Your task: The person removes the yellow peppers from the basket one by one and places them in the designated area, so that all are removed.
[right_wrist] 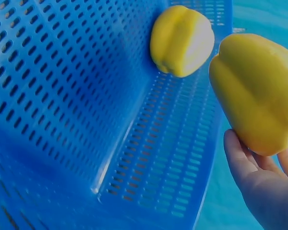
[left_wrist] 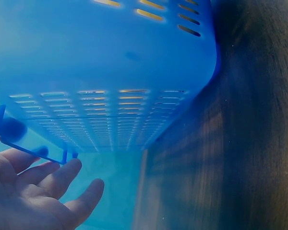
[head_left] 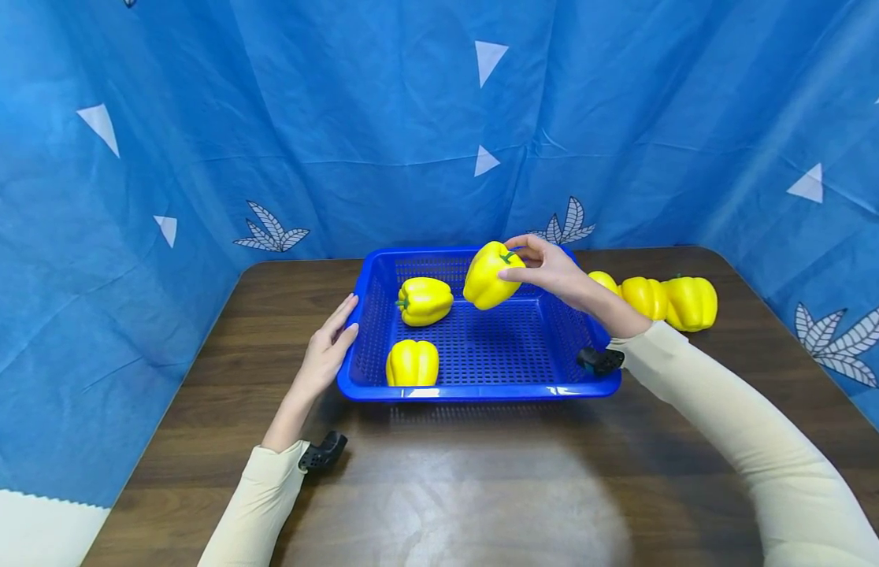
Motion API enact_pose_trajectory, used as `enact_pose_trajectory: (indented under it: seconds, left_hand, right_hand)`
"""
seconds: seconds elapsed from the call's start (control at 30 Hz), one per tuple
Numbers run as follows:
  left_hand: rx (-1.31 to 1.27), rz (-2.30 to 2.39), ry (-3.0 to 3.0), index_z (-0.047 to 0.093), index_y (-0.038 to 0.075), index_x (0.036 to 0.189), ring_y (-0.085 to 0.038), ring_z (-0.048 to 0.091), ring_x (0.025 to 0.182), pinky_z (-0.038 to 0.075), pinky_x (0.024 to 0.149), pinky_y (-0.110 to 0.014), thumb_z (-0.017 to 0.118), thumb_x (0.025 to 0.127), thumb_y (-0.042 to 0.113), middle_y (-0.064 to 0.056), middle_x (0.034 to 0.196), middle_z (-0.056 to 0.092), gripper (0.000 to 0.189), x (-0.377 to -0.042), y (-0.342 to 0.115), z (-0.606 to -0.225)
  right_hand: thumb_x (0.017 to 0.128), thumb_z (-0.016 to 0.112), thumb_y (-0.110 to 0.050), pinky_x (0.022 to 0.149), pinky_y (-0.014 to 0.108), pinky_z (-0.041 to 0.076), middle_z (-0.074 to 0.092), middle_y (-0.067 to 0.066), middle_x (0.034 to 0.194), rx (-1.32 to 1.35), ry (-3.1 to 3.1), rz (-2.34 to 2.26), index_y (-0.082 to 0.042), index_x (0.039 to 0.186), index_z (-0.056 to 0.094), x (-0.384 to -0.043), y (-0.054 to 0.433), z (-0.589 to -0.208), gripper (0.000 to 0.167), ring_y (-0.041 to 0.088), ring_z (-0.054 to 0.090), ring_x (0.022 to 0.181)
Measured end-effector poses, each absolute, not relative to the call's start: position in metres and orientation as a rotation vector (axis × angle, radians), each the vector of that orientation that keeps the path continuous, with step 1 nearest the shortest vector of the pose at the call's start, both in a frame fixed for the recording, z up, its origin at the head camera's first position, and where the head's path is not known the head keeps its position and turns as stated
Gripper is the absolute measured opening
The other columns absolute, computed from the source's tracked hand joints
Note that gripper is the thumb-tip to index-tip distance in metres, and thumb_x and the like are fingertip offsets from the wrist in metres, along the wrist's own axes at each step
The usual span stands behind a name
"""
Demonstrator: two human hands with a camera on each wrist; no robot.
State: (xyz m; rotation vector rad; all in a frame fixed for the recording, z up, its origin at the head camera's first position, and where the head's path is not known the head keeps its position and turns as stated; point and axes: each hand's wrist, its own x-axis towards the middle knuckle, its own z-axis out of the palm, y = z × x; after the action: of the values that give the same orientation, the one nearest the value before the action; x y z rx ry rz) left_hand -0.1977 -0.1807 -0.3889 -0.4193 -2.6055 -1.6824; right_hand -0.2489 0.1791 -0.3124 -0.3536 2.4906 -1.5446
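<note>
A yellow bell pepper (head_left: pixel 491 276) with a green stem is pinched by my right hand (head_left: pixel 553 272), held up over the far part of a blue plastic basket (head_left: pixel 482 392). The right wrist view shows fingertips on one end of this same pepper (right_wrist: pixel 257 93). Inside the basket, towards its left side, lie a bell pepper (head_left: pixel 425 302) at the back and another bell pepper (head_left: pixel 413 363) near the front wall. My left hand (head_left: pixel 324 350) rests against the basket's left rim with extended fingers; the left wrist view shows its fingers (left_wrist: pixel 62 179) loosely spread beside the rim.
On the wooden table (head_left: pixel 439 480), several more yellow peppers (head_left: pixel 691 303) sit right of the basket, partly behind my right forearm. A blue patterned curtain (head_left: pixel 397 118) hangs behind the table and along both sides.
</note>
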Motion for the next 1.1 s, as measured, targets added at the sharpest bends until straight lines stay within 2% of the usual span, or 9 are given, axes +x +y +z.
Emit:
enact_pose_trajectory:
  seconds: [0.2, 0.5, 0.8, 1.1]
  left_hand:
    - [-0.424, -1.675, -2.612, 0.028, 0.011, 0.148, -0.035, 0.024, 0.144, 0.027, 0.114, -0.052, 0.038, 0.101, 0.021, -0.011, 0.158, 0.021, 0.049, -0.199, -0.182, -0.389]
    - [-0.422, -1.685, -2.608, 0.028, 0.010, 0.148, -0.036, 0.024, 0.144, 0.027, 0.114, -0.052, 0.038, 0.101, 0.020, -0.012, 0.157, 0.021, 0.049, -0.199, -0.181, -0.388]
    - [-0.413, -1.685, -2.614, 0.028, 0.011, 0.148, -0.035, 0.025, 0.144, 0.027, 0.114, -0.051, 0.038, 0.101, 0.021, -0.010, 0.158, 0.021, 0.049, -0.199, -0.182, -0.389]
    - [-0.423, -1.703, -2.610, 0.027, 0.012, 0.148, -0.033, 0.023, 0.145, 0.025, 0.116, -0.051, 0.037, 0.102, 0.021, -0.010, 0.158, 0.020, 0.049, -0.199, -0.183, -0.389]
  right_hand:
    - [0.089, 0.061, -0.028, 0.093, 0.029, 0.048, 0.058, 0.013, 0.123, -0.369, 2.512, -1.521, -0.010, 0.133, 0.044, -0.246, 0.187, -0.306, 0.050, 0.014, 0.059, 0.100]
    - [0.091, 0.059, -0.030, 0.096, 0.031, 0.046, 0.055, 0.013, 0.127, -0.346, 2.529, -1.485, -0.010, 0.136, 0.045, -0.242, 0.196, -0.299, 0.052, 0.019, 0.056, 0.103]
    - [0.090, 0.060, -0.034, 0.108, 0.047, 0.040, 0.040, 0.008, 0.147, -0.288, 2.513, -1.443, -0.012, 0.139, 0.044, -0.239, 0.209, -0.290, 0.056, 0.026, 0.049, 0.119]
    - [0.091, 0.058, -0.037, 0.109, 0.052, 0.037, 0.046, 0.011, 0.138, -0.231, 2.488, -1.463, -0.015, 0.141, 0.042, -0.233, 0.227, -0.286, 0.058, 0.025, 0.048, 0.115]
